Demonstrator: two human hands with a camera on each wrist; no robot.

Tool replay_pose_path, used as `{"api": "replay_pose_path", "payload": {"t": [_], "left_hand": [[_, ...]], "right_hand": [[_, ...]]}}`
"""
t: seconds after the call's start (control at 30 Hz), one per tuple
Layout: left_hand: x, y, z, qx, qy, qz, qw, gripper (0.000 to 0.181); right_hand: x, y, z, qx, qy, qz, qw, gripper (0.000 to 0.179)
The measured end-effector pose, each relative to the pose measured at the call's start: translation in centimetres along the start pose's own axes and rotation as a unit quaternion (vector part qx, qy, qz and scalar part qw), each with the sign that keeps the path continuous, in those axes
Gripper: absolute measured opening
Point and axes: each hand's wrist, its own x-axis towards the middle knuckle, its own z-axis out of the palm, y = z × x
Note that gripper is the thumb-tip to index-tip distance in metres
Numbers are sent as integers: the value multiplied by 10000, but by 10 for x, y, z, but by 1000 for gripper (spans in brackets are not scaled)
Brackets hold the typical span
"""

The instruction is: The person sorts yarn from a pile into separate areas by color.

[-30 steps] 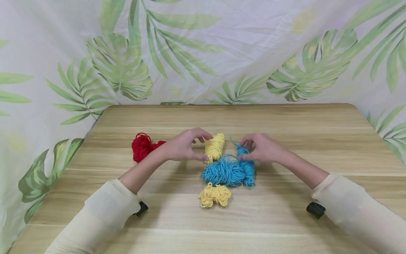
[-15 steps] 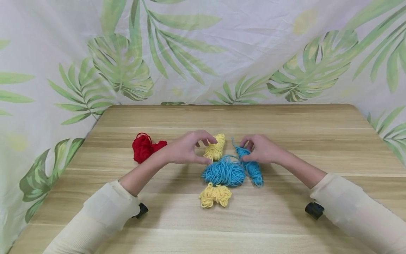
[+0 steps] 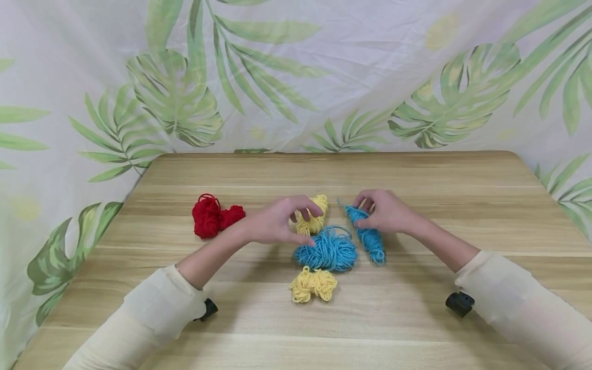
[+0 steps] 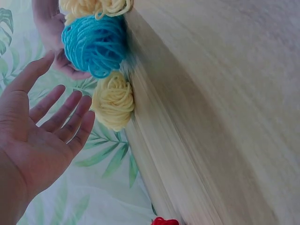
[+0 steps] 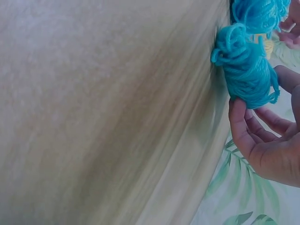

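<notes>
My right hand [image 3: 386, 211] pinches the upper part of a narrow blue yarn bundle [image 3: 371, 241], thumb on one side and fingers on the other. In the right wrist view this blue bundle [image 5: 248, 70] shows between thumb and fingertips. My left hand [image 3: 275, 220] holds nothing; its fingers are spread and gently bent above the table. Below its thumb lies a bigger blue yarn bundle [image 3: 330, 252]. Partly behind its fingers is a yellow yarn bundle [image 3: 314, 221]. Closer to me, a bow-shaped yellow yarn bundle [image 3: 313, 285] lies under the bigger blue one in the head view.
Red yarn [image 3: 207, 217] in two lumps lies left of my left hand, partly beside the forearm. Everything rests on a wood-grain table [image 3: 393, 329]. A leaf-patterned cloth [image 3: 351, 67] hangs behind the table's far edge.
The narrow blue bundle has moved right, away from the bigger blue one, in my right hand, and it now lies slanted. My left hand has shifted slightly right and toward me.
</notes>
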Motion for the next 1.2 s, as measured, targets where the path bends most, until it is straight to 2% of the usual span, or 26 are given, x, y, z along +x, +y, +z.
{"api": "replay_pose_path", "payload": {"t": [0.43,0.9,1.2], "left_hand": [[3,7,10,198,-434,-60,9988,53],[5,9,16,274,-496,96,9983,49],[7,9,20,491,-486,136,9975,49]], "right_hand": [[4,5,-6,173,395,73,9990,33],[7,6,-11,280,577,92,9979,34],[9,4,-15,348,694,88,9969,34]]}}
